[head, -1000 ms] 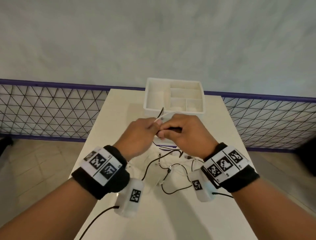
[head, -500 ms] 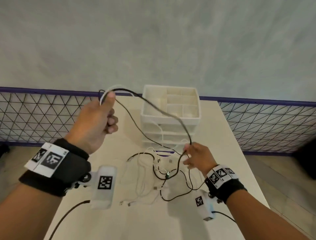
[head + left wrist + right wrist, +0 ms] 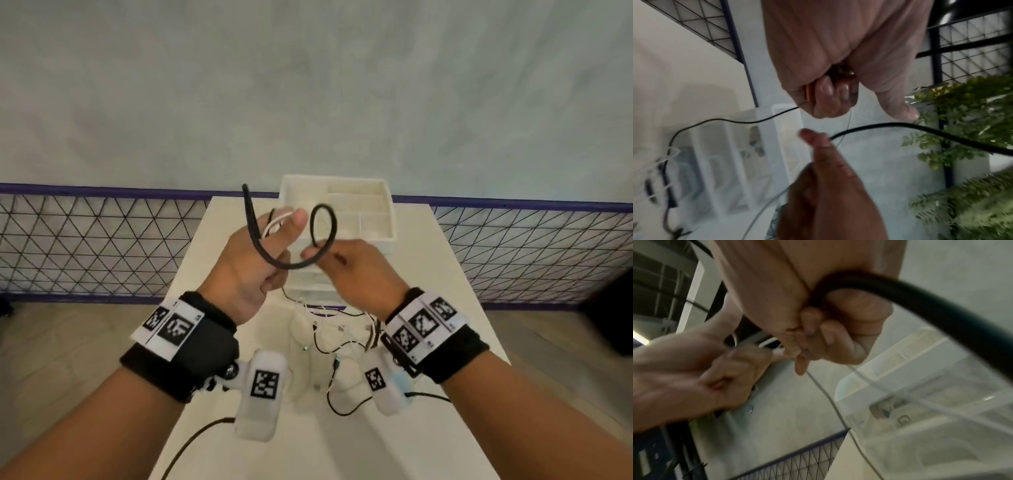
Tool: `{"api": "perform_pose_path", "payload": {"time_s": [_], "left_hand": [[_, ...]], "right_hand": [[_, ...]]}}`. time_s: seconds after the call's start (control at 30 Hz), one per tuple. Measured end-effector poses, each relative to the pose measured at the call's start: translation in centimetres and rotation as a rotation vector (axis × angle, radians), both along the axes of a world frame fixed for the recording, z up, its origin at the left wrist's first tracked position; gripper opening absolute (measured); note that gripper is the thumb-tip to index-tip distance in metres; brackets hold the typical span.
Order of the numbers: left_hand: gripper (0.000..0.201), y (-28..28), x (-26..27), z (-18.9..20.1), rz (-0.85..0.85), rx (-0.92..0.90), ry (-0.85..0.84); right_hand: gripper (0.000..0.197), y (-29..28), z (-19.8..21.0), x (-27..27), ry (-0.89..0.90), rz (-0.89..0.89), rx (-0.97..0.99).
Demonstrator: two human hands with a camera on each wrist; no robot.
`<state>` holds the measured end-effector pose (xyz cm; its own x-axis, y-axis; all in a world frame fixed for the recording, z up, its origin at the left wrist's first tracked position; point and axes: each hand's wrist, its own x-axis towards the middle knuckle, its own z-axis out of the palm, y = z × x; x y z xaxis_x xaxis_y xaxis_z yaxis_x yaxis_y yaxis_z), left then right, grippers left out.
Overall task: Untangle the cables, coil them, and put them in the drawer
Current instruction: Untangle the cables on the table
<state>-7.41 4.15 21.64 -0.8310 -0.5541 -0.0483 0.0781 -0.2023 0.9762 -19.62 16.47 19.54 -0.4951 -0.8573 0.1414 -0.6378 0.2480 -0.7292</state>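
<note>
A black cable (image 3: 323, 224) curls in a loop in front of the white drawer unit (image 3: 376, 192). My left hand (image 3: 270, 246) is raised and grips the black cable together with a white cable (image 3: 274, 222). In the left wrist view its fingers (image 3: 826, 97) are curled round the strands. My right hand (image 3: 329, 257) pinches the black cable just right of the left hand. The right wrist view shows its fingers (image 3: 818, 331) curled round the black cable (image 3: 941, 313). A tangle of black and white cables (image 3: 335, 346) lies on the white table (image 3: 445, 342) under my wrists.
The drawer unit's top tray has several open compartments (image 3: 356, 202). A wire mesh fence (image 3: 85, 246) runs behind the table on both sides. A green plant (image 3: 962, 129) appears in the left wrist view. The table's left edge (image 3: 185, 274) and right edge are close.
My left hand has come in from the upper left and my right hand has risen from the tangle. They now meet before the drawer unit, and the stretched black cable has formed a loop.
</note>
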Motion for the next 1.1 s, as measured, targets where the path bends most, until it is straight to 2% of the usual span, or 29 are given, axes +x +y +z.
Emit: {"api": "perform_pose_path", "payload": {"time_s": [0.07,0.13,0.2,0.23,0.33,0.43,0.53,0.6,0.67,0.73,0.8,0.83,0.87,0.9,0.93,1.0,1.1], "left_hand": [[0.048,0.0,-0.3,1.0,-0.096,-0.059,-0.021],[0.054,0.5,-0.1,1.3,-0.259,-0.165,-0.134],[0.023,1.5,0.0,1.3,-0.3,-0.243,-0.174],[0.016,1.6,-0.1,1.3,-0.233,-0.221,-0.15],[0.032,-0.6,-0.4,1.1,0.037,0.012,-0.088],[0.038,-4.3,0.9,1.7,0.257,0.171,-0.082],[0.038,-6.9,2.2,1.1,0.293,0.139,-0.121],[0.038,-7.4,2.7,0.4,0.309,0.089,-0.169],[0.035,-7.5,3.1,-0.3,0.315,0.063,-0.212],[0.029,-7.1,3.4,-0.9,0.249,-0.036,-0.307],[0.03,-6.0,3.6,-1.5,0.099,-0.201,-0.484],[0.031,-5.3,3.6,-1.9,0.022,-0.245,-0.561],[0.031,-4.7,3.7,-2.5,-0.036,-0.239,-0.612],[0.03,-4.1,3.8,-3.1,-0.056,-0.191,-0.629],[0.03,-3.7,3.8,-3.7,-0.047,-0.127,-0.625],[0.028,-3.2,4.0,-5.1,0.025,-0.017,-0.6],[0.027,-2.5,4.2,-6.3,0.157,0.166,-0.494]], "right_hand": [[0.029,0.1,-0.8,0.8,0.027,0.06,0.062],[0.021,0.3,-1.0,0.8,-0.042,0.065,0.017],[0.021,0.5,-0.7,0.6,-0.148,0.048,-0.028],[0.022,0.8,-0.8,0.3,-0.251,0.025,-0.04],[0.028,2.8,-1.4,-0.7,-0.588,-0.023,-0.009],[0.031,5.6,-2.2,-2.4,-0.704,-0.056,-0.037],[0.03,7.8,-2.7,-5.1,-0.778,-0.132,-0.119],[0.027,8.8,-2.7,-6.5,-0.738,-0.173,-0.096],[0.023,9.4,-2.4,-7.8,-0.621,-0.255,-0.059],[0.016,9.5,-2.1,-9.4,-0.357,-0.359,-0.038],[0.015,9.5,-2.8,-11.9,0.032,-0.519,-0.03],[0.019,9.6,-3.3,-13.1,0.187,-0.641,0.002],[0.027,9.9,-3.8,-13.7,0.269,-0.753,0.068],[0.033,10.1,-4.6,-13.9,0.268,-0.815,0.145],[0.031,10.2,-5.5,-13.6,0.229,-0.822,0.216],[0.014,10.2,-8.7,-11.9,0.158,-0.682,0.421],[0.035,10.5,-14.3,-7.8,0.02,-0.412,0.841]]}}
